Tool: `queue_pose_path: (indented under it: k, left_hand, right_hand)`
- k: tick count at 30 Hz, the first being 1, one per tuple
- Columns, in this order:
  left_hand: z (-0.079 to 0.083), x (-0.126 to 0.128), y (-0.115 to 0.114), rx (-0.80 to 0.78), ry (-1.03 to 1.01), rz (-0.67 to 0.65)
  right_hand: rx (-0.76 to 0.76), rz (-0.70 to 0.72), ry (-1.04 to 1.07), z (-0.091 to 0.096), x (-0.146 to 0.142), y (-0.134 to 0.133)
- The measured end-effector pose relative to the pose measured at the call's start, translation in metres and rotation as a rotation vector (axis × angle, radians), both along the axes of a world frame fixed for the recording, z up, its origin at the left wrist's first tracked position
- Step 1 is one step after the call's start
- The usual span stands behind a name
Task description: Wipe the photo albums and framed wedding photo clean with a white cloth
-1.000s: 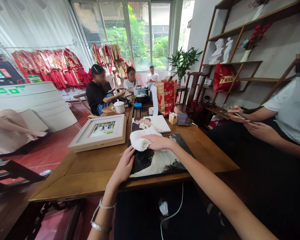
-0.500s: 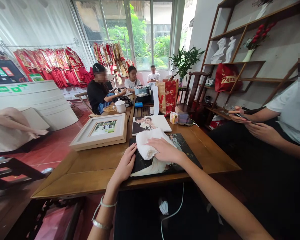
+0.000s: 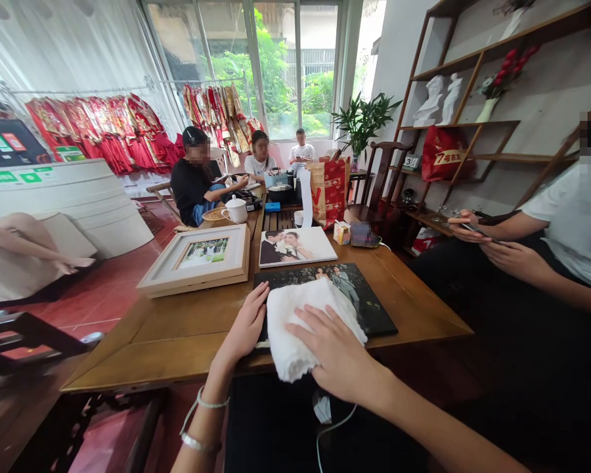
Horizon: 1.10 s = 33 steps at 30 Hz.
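A dark photo panel (image 3: 354, 295) showing a couple lies flat at the near edge of the wooden table (image 3: 177, 341). My left hand (image 3: 243, 328) rests with fingers spread on the panel's left edge. My right hand (image 3: 337, 351) lies flat with fingers stretched out, pressing a white cloth (image 3: 295, 328) onto the panel's near part. The cloth hangs a little over the table edge.
Beyond the panel lie a white photo book (image 3: 298, 246) and a framed picture (image 3: 197, 256). A person's hands (image 3: 492, 243) hold a phone at the right. Other people sit at the far end near a teapot (image 3: 235, 209) and a red bag (image 3: 329, 190).
My right hand has dragged the white cloth from the panel's far end down to its near edge, uncovering the couple in the picture. My left hand has stayed on the left edge.
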State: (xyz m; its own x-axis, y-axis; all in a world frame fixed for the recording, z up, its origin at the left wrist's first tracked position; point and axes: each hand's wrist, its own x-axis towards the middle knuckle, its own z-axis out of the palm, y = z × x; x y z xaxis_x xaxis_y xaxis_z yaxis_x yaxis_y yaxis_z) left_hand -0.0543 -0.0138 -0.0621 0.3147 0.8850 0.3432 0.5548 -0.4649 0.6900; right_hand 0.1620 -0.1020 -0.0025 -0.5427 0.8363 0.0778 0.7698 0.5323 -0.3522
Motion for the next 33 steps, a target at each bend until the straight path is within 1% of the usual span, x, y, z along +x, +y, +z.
queue_pose_path:
  k: [6, 9, 12, 16, 18, 20, 22, 29, 31, 33]
  left_hand:
    - [-0.002, -0.001, 0.000, 0.014, -0.008, -0.004]
    - [0.000, -0.001, -0.001, 0.010, 0.001, -0.006]
    - [0.000, 0.000, -0.002, 0.011, 0.010, -0.002]
    - [-0.001, -0.001, -0.001, 0.014, 0.009, 0.001]
    - [-0.001, -0.001, -0.001, 0.016, 0.007, -0.001]
    - [-0.001, -0.001, 0.000, 0.017, 0.003, -0.003]
    - [-0.002, -0.002, 0.000, 0.019, -0.002, -0.001]
    - [-0.004, -0.001, 0.002, 0.012, 0.017, 0.016]
    - [-0.004, -0.001, 0.002, 0.013, 0.021, 0.015]
    - [-0.003, -0.001, 0.002, 0.015, 0.023, 0.009]
  right_hand:
    - [0.045, -0.118, -0.007, -0.005, 0.006, 0.068]
    - [0.047, -0.155, -0.019, -0.005, 0.009, 0.096]
    - [0.050, -0.178, -0.034, -0.003, 0.009, 0.113]
    - [0.052, -0.196, -0.060, -0.002, 0.007, 0.119]
    - [0.062, -0.195, -0.070, -0.002, 0.005, 0.114]
    - [0.070, -0.172, -0.081, -0.002, 0.003, 0.102]
    - [0.067, -0.128, -0.092, 0.000, 0.002, 0.083]
    - [0.001, 0.036, -0.051, 0.001, 0.011, -0.003]
    - [-0.017, 0.072, -0.032, 0.001, 0.016, -0.018]
    - [-0.030, 0.096, -0.014, 0.001, 0.020, -0.023]
